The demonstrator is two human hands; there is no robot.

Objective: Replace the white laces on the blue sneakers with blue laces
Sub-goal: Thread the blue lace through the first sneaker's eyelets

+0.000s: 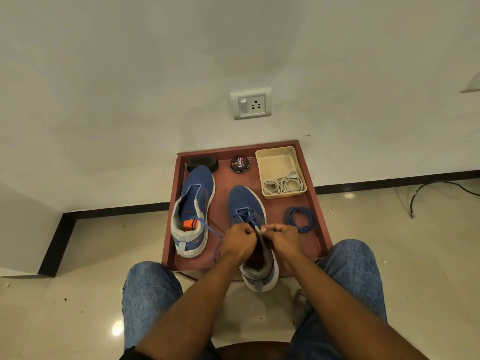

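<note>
- The round black tin [239, 164], at about 12 o'clock in the reddish-brown tray [315, 201], bears the word "Cherry" in white letters across its lid.
- Smaller print ringing the lid is too fine to read.
- A faint mark, possibly a logo, shows inside the left sneaker [193, 211], at 9 o'clock; illegible.

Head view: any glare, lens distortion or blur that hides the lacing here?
Head view: wide-angle bending curves the skirting and wall; a glare spot sits on the floor tiles, away from the work; both hands and the blue lace are fairly sharp, lighting soft and even.
</note>
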